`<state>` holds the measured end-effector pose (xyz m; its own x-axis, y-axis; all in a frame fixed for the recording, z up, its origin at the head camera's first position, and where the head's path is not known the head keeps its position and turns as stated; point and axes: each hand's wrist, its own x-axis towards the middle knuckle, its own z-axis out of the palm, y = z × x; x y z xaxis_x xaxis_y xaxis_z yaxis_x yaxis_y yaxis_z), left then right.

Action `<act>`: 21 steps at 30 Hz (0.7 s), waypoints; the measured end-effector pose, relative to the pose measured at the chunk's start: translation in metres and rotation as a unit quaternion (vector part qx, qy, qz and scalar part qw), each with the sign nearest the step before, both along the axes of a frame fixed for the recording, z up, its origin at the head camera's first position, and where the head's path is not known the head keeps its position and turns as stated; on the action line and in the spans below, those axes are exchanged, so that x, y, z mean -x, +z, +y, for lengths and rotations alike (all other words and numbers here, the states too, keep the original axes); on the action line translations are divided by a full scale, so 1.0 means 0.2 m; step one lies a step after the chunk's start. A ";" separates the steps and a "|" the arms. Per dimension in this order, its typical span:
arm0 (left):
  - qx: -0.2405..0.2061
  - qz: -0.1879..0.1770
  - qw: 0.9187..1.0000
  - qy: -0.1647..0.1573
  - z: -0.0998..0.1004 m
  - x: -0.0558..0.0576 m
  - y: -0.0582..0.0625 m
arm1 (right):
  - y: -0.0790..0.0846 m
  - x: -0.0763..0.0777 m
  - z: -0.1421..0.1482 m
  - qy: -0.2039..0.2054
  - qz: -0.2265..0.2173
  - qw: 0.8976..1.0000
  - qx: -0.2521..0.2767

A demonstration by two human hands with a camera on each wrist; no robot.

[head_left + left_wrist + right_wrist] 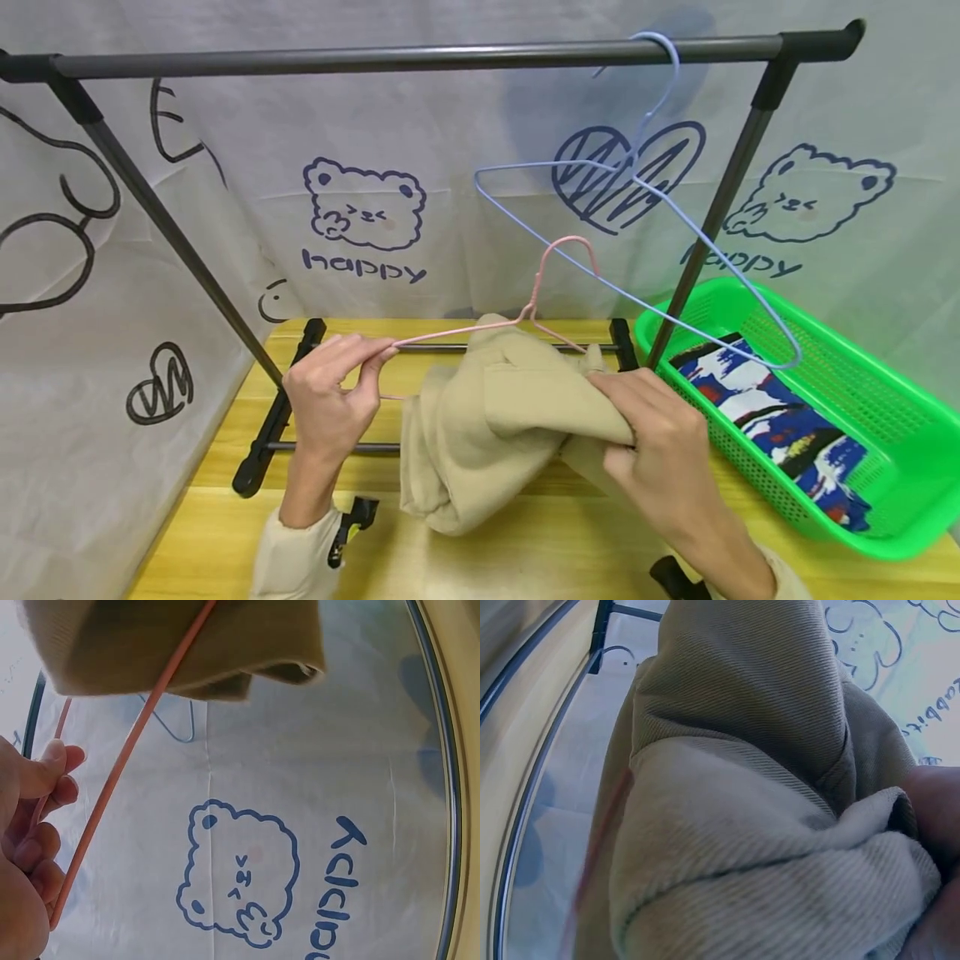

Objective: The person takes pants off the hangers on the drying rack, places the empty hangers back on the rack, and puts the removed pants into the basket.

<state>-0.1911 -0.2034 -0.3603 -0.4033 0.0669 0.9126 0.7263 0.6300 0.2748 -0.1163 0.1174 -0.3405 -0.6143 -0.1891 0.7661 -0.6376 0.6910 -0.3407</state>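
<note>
A pink clothes hanger is tilted in front of me, its hook up. My left hand grips its left end, thumb and fingers round the wire. A khaki twill garment, bunched and folded, hangs over and through the hanger; its exact kind is hard to tell. At its right side my right hand pinches the cloth between thumb and fingers. The left wrist view shows the hanger wire running from the hand up to the cloth. In the right wrist view, the twill hides most of the hanger.
A blue hanger hangs from the dark rack bar, behind the pink one. On the right, a green basket holds a folded, multicoloured patterned cloth. The rack's feet stand on the wooden table.
</note>
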 end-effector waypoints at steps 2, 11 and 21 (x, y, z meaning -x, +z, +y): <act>0.006 0.000 1.000 0.001 -0.01 0.00 0.00 | 0.01 -0.02 0.01 -0.002 -0.011 1.000 0.006; -0.015 -0.010 1.000 0.002 -0.09 -0.01 0.02 | 0.02 -0.03 0.06 0.004 -0.012 1.000 0.008; -0.087 -0.028 0.994 0.051 -0.23 -0.03 0.07 | -0.06 0.03 0.12 -0.024 -0.012 0.999 -0.022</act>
<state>-0.1857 -0.2499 -0.3469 -0.4509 -0.1344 0.8824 0.6417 0.6383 0.4252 -0.1216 0.1410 -0.3531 -0.6410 -0.1916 0.7432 -0.5956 0.7349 -0.3243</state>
